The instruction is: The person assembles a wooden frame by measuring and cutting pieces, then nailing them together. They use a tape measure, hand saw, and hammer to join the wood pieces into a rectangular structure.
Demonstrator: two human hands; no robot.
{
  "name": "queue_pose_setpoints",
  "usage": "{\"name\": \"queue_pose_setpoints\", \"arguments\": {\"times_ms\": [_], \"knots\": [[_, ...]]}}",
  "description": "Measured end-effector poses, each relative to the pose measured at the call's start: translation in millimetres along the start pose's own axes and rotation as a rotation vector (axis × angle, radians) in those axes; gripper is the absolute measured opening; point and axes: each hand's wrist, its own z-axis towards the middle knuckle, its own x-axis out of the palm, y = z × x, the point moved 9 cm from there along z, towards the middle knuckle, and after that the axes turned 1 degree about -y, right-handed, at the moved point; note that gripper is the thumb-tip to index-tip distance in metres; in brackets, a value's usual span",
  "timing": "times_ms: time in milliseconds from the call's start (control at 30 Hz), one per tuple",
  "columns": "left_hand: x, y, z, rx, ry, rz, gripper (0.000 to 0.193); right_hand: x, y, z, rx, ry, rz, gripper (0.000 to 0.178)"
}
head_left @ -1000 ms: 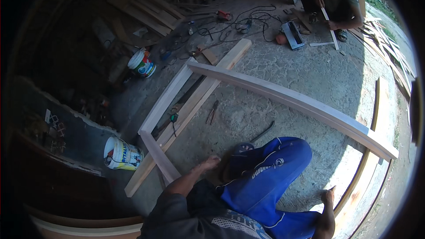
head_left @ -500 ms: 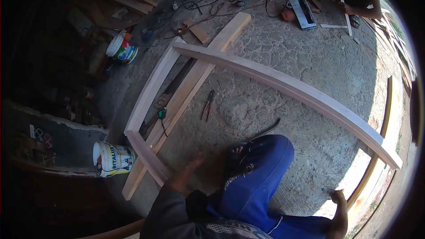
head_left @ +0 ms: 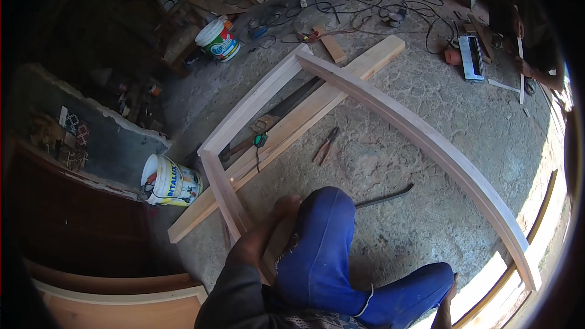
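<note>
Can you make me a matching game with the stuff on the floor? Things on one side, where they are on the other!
Things:
1. pliers
2. tipped bucket
3. upright bucket
4. left hand

Places:
A. lying on its side outside the frame's near corner
B. on the bare floor inside the frame
C. beside the blue knee, near the frame's short end
D. standing far off, near the tangled cables

Pairs: 1-B, 2-A, 3-D, 4-C

Pliers [head_left: 325,145] lie inside the wooden frame [head_left: 420,140].
</note>
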Motion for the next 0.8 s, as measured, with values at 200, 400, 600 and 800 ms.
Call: {"name": "queue_pose_setpoints", "arguments": {"times_ms": [200,400,600,800], "knots": [[-129,53,9,-0.374,-0.336,-0.193,0.054,-20,8,-9,0.181,0.000,0.019,0.044],[-190,121,85,-0.464,-0.541,-0.185,0.081,-42,-2,20,0.107,-0.093,0.008,0.049],[-212,215,138,-0.509,-0.472,-0.249,0.096,-81,172,20,0.159,-0.265,0.652,0.053],[-227,196,150,-0.430,-0.689,-0.114,0.056,-78,449,27,-0.200,-0.185,0.732,0.049]]}}
